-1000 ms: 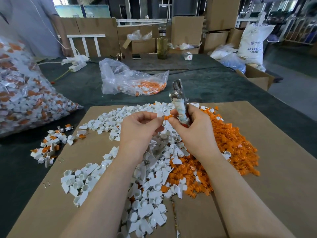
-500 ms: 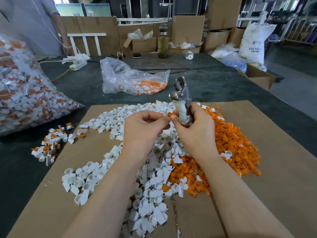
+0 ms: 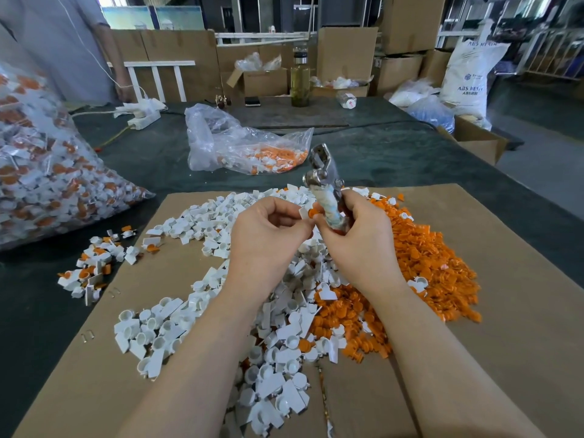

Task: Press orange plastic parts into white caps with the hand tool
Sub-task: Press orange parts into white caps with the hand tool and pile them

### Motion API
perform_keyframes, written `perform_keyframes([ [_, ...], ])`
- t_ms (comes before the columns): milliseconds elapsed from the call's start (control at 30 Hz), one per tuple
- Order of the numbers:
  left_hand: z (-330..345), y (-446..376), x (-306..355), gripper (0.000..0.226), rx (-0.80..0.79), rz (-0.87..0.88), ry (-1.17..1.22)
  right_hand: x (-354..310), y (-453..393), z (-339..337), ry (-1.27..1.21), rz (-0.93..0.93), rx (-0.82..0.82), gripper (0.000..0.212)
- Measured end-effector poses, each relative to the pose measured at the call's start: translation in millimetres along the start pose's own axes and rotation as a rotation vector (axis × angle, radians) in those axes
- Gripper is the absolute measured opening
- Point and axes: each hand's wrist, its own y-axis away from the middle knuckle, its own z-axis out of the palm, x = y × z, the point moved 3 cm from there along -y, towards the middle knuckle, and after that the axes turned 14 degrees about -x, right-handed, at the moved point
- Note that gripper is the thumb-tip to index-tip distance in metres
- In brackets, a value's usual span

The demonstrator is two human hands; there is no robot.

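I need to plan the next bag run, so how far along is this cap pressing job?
Done: a small heap of assembled caps lies left of the cardboard, and a big bag holds white-and-orange pieces. In hand: the left hand pinches a white cap against an orange part, while the right hand holds the hand tool. Left: large loose piles of white caps and orange parts, so most remains.

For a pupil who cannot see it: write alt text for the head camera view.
Above a cardboard sheet, the left hand pinches a white cap against an orange part, while the right hand grips a metal hand tool. Piles of white caps and orange parts lie beneath.
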Motion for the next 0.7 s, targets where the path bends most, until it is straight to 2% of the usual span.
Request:
perform_keyframes([
  [267,0,-2,-4,0.015,0.052,0.002,-0.006,-1,0,0,0.044,0.007,-0.057,0.02],
  [400,-2,-3,-5,0.012,0.065,0.001,0.008,-3,-1,-1,-0.021,0.022,-0.141,0.012],
  [600,-5,-4,-7,0.008,0.077,-0.006,0.099,5,0,-15,-0.13,0.113,-0.318,0.013],
  [700,-7,-5,-6,0.009,0.077,0.011,0.122,8,0,-17,-0.152,0.125,-0.295,0.009],
])
